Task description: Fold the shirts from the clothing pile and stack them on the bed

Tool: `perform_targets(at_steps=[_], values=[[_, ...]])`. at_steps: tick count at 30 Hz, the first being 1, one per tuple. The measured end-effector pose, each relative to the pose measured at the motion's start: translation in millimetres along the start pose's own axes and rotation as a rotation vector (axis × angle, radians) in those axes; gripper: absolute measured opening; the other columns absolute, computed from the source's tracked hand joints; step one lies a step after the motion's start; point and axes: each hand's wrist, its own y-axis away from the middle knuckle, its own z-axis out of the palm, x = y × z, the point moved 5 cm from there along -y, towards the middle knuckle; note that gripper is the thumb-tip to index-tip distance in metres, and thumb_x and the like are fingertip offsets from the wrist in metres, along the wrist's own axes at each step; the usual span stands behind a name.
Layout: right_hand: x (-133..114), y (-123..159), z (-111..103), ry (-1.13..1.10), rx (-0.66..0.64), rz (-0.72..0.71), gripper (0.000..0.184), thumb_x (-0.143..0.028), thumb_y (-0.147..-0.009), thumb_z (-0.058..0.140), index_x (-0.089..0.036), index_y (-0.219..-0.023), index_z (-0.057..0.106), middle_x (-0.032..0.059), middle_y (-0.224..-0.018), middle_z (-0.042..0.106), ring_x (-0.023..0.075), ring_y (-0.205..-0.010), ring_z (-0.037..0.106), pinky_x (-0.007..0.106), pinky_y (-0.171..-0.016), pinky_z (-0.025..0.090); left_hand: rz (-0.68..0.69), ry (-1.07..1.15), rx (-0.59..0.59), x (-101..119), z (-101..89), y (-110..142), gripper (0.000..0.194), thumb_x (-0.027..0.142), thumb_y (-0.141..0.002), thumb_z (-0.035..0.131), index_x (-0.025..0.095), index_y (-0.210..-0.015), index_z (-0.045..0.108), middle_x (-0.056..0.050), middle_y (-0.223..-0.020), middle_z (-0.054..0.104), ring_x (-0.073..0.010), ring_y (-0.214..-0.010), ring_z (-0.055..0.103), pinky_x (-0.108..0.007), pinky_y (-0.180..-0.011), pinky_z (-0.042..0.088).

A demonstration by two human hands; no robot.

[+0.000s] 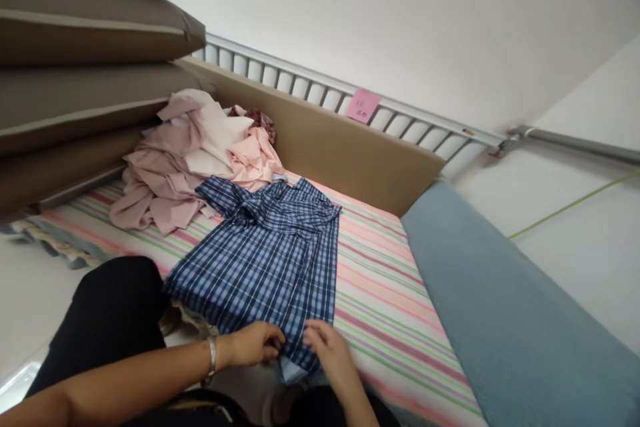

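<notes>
A blue plaid shirt (260, 259) lies spread on the striped bed sheet, its collar end bunched at the far side and its hem toward me. My left hand (254, 345), with a silver bracelet (212, 355) on the wrist, has its fingers curled in a pinch at the hem. To the right of it, my right hand (330, 351) rests its loosely spread fingers against the hem's right corner. Between the hands, a corner of the cloth hangs turned over, showing a paler side.
Crumpled pink and white clothes (170, 153) are heaped behind the shirt at the left. Thick brown cushions (90, 47) are stacked beside them. A brown board (340, 153) and a blue-grey panel (510, 307) border the striped sheet (390, 307). My dark-clothed knee (110, 307) is at lower left.
</notes>
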Motion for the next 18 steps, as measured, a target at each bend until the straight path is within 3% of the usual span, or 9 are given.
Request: perform_targets(at_steps=[2, 4, 6, 8, 11, 14, 18], values=[[-19.0, -25.5, -19.2, 0.077, 0.247, -0.103, 0.044, -0.046, -0.081, 0.042, -0.016, -0.106, 0.063, 0.0111, -0.105, 0.068, 0.0239, -0.099, 0.063, 0.037, -0.091, 0.046, 0.012, -0.003, 0.023, -5.8, -6.3, 6.1, 0.03, 0.014, -0.068, 0.06, 0.019, -0.098, 0.066, -0.001, -0.091, 0.071, -0.0158, -0.08, 0.063, -0.024, -0.072, 0.047], [-32.6, -53.5, -27.1, 0.202, 0.388, -0.195, 0.048, -0.043, -0.082, 0.037, -0.013, -0.109, 0.063, 0.0145, -0.116, 0.063, 0.0258, -0.111, 0.057, 0.04, -0.1, 0.04, 0.037, 0.054, 0.093, -5.5, -27.0, 13.0, 0.023, 0.017, -0.068, 0.062, 0.019, -0.09, 0.068, 0.001, -0.084, 0.071, -0.0152, -0.077, 0.062, -0.024, -0.072, 0.046], [-35.9, -79.8, -23.8, 0.346, 0.439, -0.248, 0.053, -0.04, -0.082, 0.035, -0.007, -0.116, 0.06, 0.0187, -0.126, 0.057, 0.0277, -0.12, 0.051, 0.042, -0.105, 0.035, 0.01, 0.261, 0.255, -6.3, -66.4, 20.1, 0.016, 0.021, -0.067, 0.066, 0.018, -0.082, 0.069, 0.001, -0.074, 0.069, -0.0146, -0.07, 0.061, -0.024, -0.069, 0.046], [-28.8, -99.8, -13.7, 0.501, 0.44, -0.258, 0.057, -0.038, -0.083, 0.034, -0.004, -0.123, 0.054, 0.021, -0.136, 0.047, 0.0297, -0.128, 0.042, 0.045, -0.107, 0.032, -0.069, 0.526, 0.469, -12.2, -117.5, 29.7, 0.018, 0.026, -0.065, 0.071, 0.016, -0.08, 0.066, 0.001, -0.067, 0.066, -0.0133, -0.06, 0.058, -0.024, -0.062, 0.045], [-10.1, -113.7, 3.6, 0.736, 0.403, -0.251, 0.057, -0.04, -0.086, 0.034, -0.007, -0.13, 0.05, 0.0189, -0.141, 0.041, 0.0317, -0.134, 0.033, 0.05, -0.108, 0.027, -0.156, 0.766, 0.679, -20.9, -189.9, 45.1, 0.028, 0.036, -0.071, 0.068, 0.016, -0.087, 0.06, -0.001, -0.073, 0.066, -0.0132, -0.059, 0.06, -0.024, -0.061, 0.047], [1.6, -114.0, 12.1, 0.894, 0.39, -0.256, 0.054, -0.04, -0.089, 0.033, -0.011, -0.131, 0.05, 0.0153, -0.141, 0.043, 0.03, -0.134, 0.033, 0.048, -0.109, 0.025, -0.2, 0.922, 0.679, -23.6, -234.8, 46.1, 0.035, 0.045, -0.081, 0.057, 0.012, -0.092, 0.057, -0.009, -0.079, 0.067, -0.017, -0.069, 0.065, -0.029, -0.07, 0.052], [-1.6, -109.9, 12.7, 0.971, 0.397, -0.242, 0.053, -0.04, -0.09, 0.031, -0.013, -0.133, 0.048, 0.0122, -0.142, 0.042, 0.0272, -0.134, 0.033, 0.045, -0.11, 0.026, -0.259, 1.083, 0.554, -17.4, -254.6, 15.3, 0.057, 0.06, -0.085, 0.041, 0.006, -0.095, 0.057, -0.019, -0.085, 0.067, -0.0236, -0.076, 0.067, -0.034, -0.07, 0.056]])
